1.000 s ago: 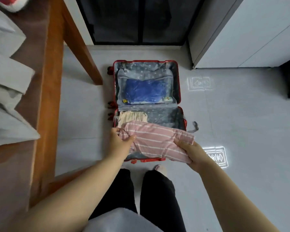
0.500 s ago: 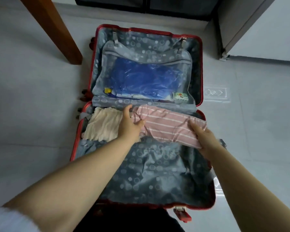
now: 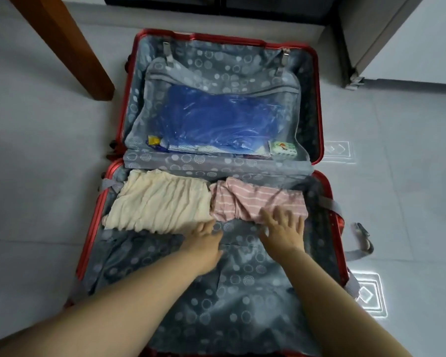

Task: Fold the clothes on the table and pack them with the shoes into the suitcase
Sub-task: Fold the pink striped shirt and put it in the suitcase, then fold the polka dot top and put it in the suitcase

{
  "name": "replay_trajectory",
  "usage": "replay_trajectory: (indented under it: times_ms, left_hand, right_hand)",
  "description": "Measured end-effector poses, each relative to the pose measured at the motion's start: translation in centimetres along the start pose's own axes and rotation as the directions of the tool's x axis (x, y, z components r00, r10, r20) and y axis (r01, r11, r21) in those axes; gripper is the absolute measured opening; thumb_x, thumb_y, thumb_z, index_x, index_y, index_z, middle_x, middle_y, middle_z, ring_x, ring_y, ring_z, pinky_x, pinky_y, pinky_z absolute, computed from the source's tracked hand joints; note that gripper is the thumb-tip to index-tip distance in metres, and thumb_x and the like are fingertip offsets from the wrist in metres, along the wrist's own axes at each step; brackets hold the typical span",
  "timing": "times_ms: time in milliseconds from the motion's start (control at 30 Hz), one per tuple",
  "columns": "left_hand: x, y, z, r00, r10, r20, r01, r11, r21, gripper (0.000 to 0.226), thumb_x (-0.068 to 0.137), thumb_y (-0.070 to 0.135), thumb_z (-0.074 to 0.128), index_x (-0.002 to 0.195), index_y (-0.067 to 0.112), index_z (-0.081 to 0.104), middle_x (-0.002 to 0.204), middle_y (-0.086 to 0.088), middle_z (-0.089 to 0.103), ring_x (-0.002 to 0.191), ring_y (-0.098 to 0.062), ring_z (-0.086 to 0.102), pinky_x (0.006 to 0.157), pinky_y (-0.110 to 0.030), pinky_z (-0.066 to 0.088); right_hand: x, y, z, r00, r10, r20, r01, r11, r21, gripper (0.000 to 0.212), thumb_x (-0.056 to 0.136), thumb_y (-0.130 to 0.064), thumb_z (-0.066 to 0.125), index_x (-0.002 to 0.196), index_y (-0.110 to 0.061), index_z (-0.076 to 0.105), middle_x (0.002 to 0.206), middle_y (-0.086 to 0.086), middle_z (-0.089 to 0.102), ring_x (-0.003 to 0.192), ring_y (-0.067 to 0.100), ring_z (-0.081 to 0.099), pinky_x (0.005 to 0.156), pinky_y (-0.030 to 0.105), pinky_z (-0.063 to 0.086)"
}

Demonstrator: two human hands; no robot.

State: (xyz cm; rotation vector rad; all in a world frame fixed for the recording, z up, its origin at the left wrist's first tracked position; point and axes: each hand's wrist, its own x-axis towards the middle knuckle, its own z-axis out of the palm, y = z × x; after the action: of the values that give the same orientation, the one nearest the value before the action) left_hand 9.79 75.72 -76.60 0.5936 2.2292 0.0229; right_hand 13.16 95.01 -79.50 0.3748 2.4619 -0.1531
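A red suitcase lies open on the floor with a grey dotted lining. In its near half, a folded cream garment lies at the back left and a folded pink striped garment beside it on the right. My left hand rests flat on the lining at the cream garment's near right corner, fingers apart. My right hand lies spread with its fingertips on the pink garment's near edge, gripping nothing. No shoes are in view.
The far half holds a mesh pocket with a blue plastic bag and a small green box. A wooden table leg stands left of the case. A grey cabinet is at the right. A loose strap buckle lies outside.
Both hands have let go of the pink striped garment, which now lies set down beside the cream one. The hands drew back toward me and the camera came closer.
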Motion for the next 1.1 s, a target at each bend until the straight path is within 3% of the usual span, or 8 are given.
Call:
replay_trajectory:
  times_ms: [100,200,300,567,700,833,933,1100]
  left_hand:
    - [-1.2,0.3,-0.3,1.0,0.003,0.015,-0.002,0.998,-0.059,0.057,0.097,0.035,0.036,0.148,0.019,0.015,0.157,-0.007,0.003,0.143,-0.027,0.005,0.118,-0.036,0.007]
    - [-4.8,0.8,-3.6,0.997,-0.056,-0.057,0.042,0.975,-0.22,0.058,0.097,0.031,0.038,0.148,0.021,0.013,0.15,-0.007,0.027,0.135,-0.025,0.027,0.113,-0.033,0.019]
    - [-11.6,1.5,-9.7,0.982,-0.12,-0.146,0.076,0.958,-0.277,0.059,0.097,0.029,0.037,0.148,0.024,0.008,0.142,-0.003,0.039,0.128,-0.023,0.036,0.114,-0.036,0.017]
    - [-31.8,3.3,-27.9,0.938,-0.1,-0.331,0.046,0.985,-0.168,0.056,0.098,0.03,0.032,0.148,0.024,0.009,0.153,0.001,0.023,0.14,-0.02,0.02,0.117,-0.038,0.008]
    - [-42.0,3.5,-34.3,0.919,-0.077,-0.386,0.028,0.991,-0.129,0.055,0.098,0.03,0.03,0.149,0.024,0.009,0.154,0.001,0.019,0.142,-0.019,0.014,0.116,-0.038,-0.003]
    - [-50.8,2.5,-37.9,0.868,-0.087,-0.488,0.017,0.989,-0.146,0.055,0.098,0.032,0.03,0.149,0.026,0.008,0.155,0.003,0.017,0.142,-0.017,0.012,0.117,-0.038,-0.003]
    - [-56.3,-0.1,-38.3,0.815,-0.112,-0.569,-0.042,0.967,-0.251,0.054,0.099,0.035,0.03,0.148,0.029,0.008,0.154,0.006,0.019,0.142,-0.014,0.013,0.117,-0.035,-0.001]
    - [-66.3,-9.5,-35.9,0.741,-0.085,-0.666,-0.142,0.95,-0.279,0.059,0.091,0.046,0.015,0.147,0.03,0.011,0.151,0.011,0.022,0.14,-0.01,0.017,0.113,-0.023,-0.001]
  right_hand:
    - [0.3,0.0,-0.7,0.973,-0.02,0.232,0.043,0.994,-0.096,0.072,0.091,-0.058,0.039,0.148,-0.037,0.001,0.158,0.008,-0.005,0.144,0.038,-0.001,0.114,0.053,-0.001]
    - [-1.5,-1.5,-4.5,0.956,0.002,0.293,0.015,0.998,-0.058,0.075,0.091,-0.058,0.04,0.149,-0.032,-0.001,0.158,0.011,-0.003,0.144,0.037,0.002,0.115,0.051,0.004]
    - [-7.7,-4.6,-10.3,0.975,-0.047,0.216,0.036,0.998,0.053,0.073,0.094,-0.053,0.037,0.149,-0.028,-0.004,0.158,0.011,-0.001,0.145,0.032,0.004,0.117,0.045,0.007]
    - [-29.1,-10.6,-31.1,0.992,-0.089,0.087,0.074,0.985,0.157,0.069,0.096,-0.052,0.029,0.149,-0.025,-0.004,0.158,0.009,0.001,0.145,0.028,0.003,0.117,0.039,0.005]
    - [-38.2,-13.4,-41.0,0.99,-0.141,0.027,0.137,0.983,0.12,0.078,0.086,-0.067,0.007,0.15,-0.025,-0.002,0.158,0.009,0.002,0.145,0.027,0.003,0.118,0.04,0.004]
    - [-44.7,-17.9,-47.2,0.975,-0.217,-0.039,0.219,0.974,0.064,0.098,0.068,-0.077,-0.011,0.15,-0.025,-0.002,0.158,0.008,0.005,0.145,0.027,0.006,0.118,0.04,0.006]
    - [-47.3,-23.4,-49.4,0.95,-0.286,-0.128,0.298,0.95,0.09,0.073,0.09,-0.063,0.02,0.15,-0.024,0.002,0.158,0.006,0.009,0.144,0.024,0.01,0.117,0.038,0.009]
    - [-52.8,-34.4,-50.4,0.868,-0.372,-0.33,0.458,0.857,0.237,0.063,0.096,-0.043,0.04,0.148,-0.019,0.014,0.153,0.003,0.022,0.141,0.023,0.02,0.116,0.035,0.017]
